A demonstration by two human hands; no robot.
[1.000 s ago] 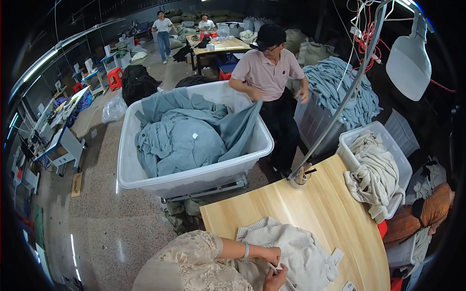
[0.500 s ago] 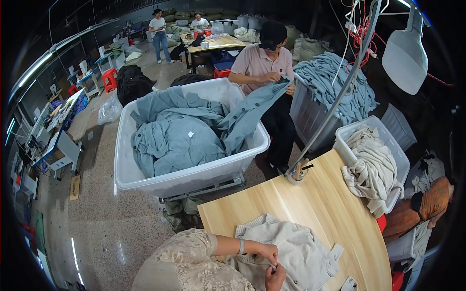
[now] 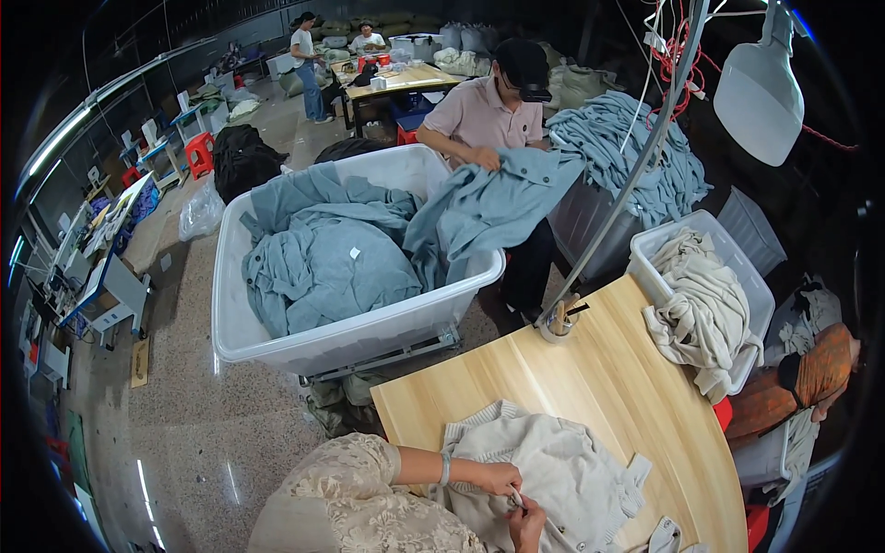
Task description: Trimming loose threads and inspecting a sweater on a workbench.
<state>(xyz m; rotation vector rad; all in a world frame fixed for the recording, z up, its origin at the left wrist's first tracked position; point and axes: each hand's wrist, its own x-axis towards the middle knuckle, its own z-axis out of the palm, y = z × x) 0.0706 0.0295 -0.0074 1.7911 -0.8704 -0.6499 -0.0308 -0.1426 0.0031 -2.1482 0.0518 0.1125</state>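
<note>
A beige knit sweater [image 3: 562,461] with ribbed edges lies bunched on the pale wooden table [image 3: 627,378] in front of me. My left hand [image 3: 499,478], a bracelet on its wrist, reaches in from the left and pinches a narrow edge of the sweater. Close against it, my right hand [image 3: 527,523] is closed on the same edge from below. The fingertips nearly meet, and the small piece between them is partly hidden. A beige piece with buttons [image 3: 664,535] lies at the table's lower right.
A white wheeled tub [image 3: 359,336] of blue-grey shirts stands beyond the table. Behind it, a seated co-worker [image 3: 489,115] handles a blue-grey shirt [image 3: 507,198]. A lamp [image 3: 761,101] on a pole and a tool cup [image 3: 557,327] stand at the far edge. A beige-filled bin [image 3: 765,313] stands right.
My hands stay at the sweater's edge, the pinched bit now raised slightly between the fingers. The co-worker has spread the shirt out and lowered it toward the tub. The view has shifted slightly.
</note>
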